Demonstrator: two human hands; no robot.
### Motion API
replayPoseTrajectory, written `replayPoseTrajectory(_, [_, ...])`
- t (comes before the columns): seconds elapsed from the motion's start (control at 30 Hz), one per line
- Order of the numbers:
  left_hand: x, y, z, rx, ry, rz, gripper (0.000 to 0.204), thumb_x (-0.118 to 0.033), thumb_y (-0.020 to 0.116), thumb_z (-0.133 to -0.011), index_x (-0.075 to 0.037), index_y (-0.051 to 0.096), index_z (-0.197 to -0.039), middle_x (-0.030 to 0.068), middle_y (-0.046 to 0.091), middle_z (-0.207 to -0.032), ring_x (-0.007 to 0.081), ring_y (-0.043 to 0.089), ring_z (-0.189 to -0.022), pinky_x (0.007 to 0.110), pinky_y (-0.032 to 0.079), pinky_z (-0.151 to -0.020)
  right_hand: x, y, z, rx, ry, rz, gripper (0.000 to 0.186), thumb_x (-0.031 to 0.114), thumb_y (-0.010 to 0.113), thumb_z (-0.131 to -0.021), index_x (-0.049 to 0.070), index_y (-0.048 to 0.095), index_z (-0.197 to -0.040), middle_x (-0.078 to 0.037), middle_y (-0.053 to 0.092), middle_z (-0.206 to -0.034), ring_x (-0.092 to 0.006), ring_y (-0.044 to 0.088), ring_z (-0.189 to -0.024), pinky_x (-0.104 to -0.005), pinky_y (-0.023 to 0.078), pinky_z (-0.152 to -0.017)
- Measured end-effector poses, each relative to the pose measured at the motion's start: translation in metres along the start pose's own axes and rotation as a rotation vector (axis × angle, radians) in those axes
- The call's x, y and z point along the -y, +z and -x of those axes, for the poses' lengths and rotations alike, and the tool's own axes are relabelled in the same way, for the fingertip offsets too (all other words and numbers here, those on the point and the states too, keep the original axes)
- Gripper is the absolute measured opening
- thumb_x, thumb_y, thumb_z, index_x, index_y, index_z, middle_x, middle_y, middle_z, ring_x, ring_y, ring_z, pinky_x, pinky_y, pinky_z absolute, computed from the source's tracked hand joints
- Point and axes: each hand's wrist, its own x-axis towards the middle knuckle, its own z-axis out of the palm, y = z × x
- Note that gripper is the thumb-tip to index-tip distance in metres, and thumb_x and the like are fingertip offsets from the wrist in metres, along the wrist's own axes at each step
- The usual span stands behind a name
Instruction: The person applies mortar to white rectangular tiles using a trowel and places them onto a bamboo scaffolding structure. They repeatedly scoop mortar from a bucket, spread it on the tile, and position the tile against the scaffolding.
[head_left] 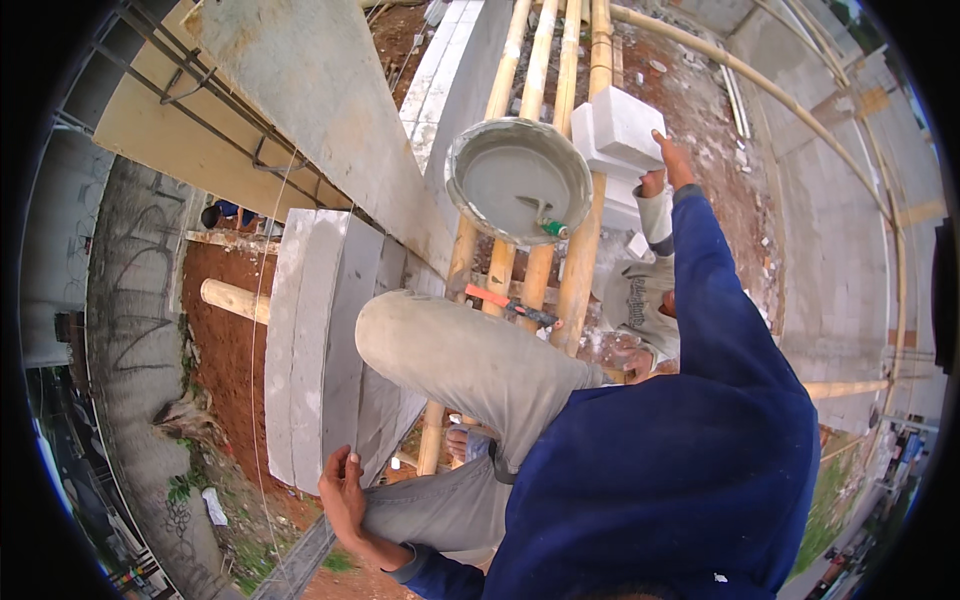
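My right hand (676,158) reaches forward and grips the right edge of a pale lightweight concrete block (628,125). Just below it, a co-worker's hand (652,183) is at the same block's underside. Other pale blocks (590,150) are stacked behind and under it. My left hand (343,497) rests at the near end of a block wall (300,350), fingers apart with nothing in them. A round bucket (452,185) of wet grey mortar stands ahead of me, a green-handled trowel (548,226) lying in it.
Bamboo poles (500,262) run under the bucket. An orange-and-black tool (513,304) lies across them by my knee. A co-worker (640,295) is below on the right. A taut string (256,370) passes the wall; rebar (190,70) and a large panel (310,90) stand at upper left.
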Motion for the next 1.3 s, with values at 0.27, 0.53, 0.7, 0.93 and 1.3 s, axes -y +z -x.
replayPoseTrajectory(0.27, [-0.026, -0.002, 0.014, -0.028, -0.100, -0.103, 0.044, -0.032, 0.067, -0.104, 0.005, 0.070, -0.127, 0.0158, 0.075, -0.093, 0.0201, 0.071, -0.085, 0.034, 0.055, -0.078, 0.006, 0.037, 0.068, 0.299, 0.519, -0.591, 0.111, 0.052, 0.094, -0.073, 0.008, 0.037, -0.158, -0.031, 0.044, -0.148, -0.0459, 0.051, -0.130, -0.0602, 0.053, -0.095])
replayPoseTrajectory(0.53, [-0.022, -0.005, 0.016, 0.007, -0.076, -0.138, 0.041, -0.031, 0.067, -0.104, 0.003, 0.070, -0.127, 0.0166, 0.076, -0.096, 0.0222, 0.072, -0.088, 0.035, 0.056, -0.079, -0.002, 0.036, 0.064, 0.427, 0.650, -0.876, 0.068, 0.032, 0.097, -0.074, 0.007, 0.066, -0.129, -0.016, 0.068, -0.125, -0.0330, 0.067, -0.107, -0.0457, 0.058, -0.078])
replayPoseTrajectory(0.7, [-0.022, -0.001, 0.013, 0.004, -0.044, -0.132, 0.039, -0.030, 0.067, -0.104, 0.003, 0.071, -0.125, 0.0200, 0.077, -0.099, 0.0261, 0.074, -0.089, 0.038, 0.057, -0.080, 0.043, 0.049, 0.061, 0.404, 0.687, -0.954, 0.071, 0.039, 0.100, -0.068, 0.009, 0.067, -0.123, -0.011, 0.067, -0.115, -0.0252, 0.061, -0.099, -0.0411, 0.049, -0.071])
replayPoseTrajectory(0.93, [-0.037, 0.002, 0.009, -0.024, -0.021, -0.166, 0.037, -0.027, 0.066, -0.104, 0.004, 0.071, -0.124, 0.0215, 0.077, -0.099, 0.0272, 0.075, -0.089, 0.038, 0.057, -0.080, 0.097, 0.076, 0.086, 0.464, 0.584, -0.873, 0.087, 0.034, 0.095, -0.074, 0.015, 0.052, -0.147, -0.016, 0.051, -0.146, -0.0341, 0.054, -0.124, -0.0536, 0.054, -0.085])
replayPoseTrajectory(1.3, [-0.082, 0.013, 0.027, -0.138, 0.081, 0.321, 0.039, -0.032, 0.066, -0.107, -0.002, 0.070, -0.130, 0.0061, 0.076, -0.094, 0.0130, 0.065, -0.079, 0.032, 0.054, -0.073, 0.129, -0.043, 0.191, 0.787, 0.080, -0.905, 0.071, 0.035, 0.073, -0.096, -0.010, 0.049, -0.146, -0.024, 0.061, -0.143, -0.0336, 0.064, -0.128, -0.0445, 0.054, -0.113])
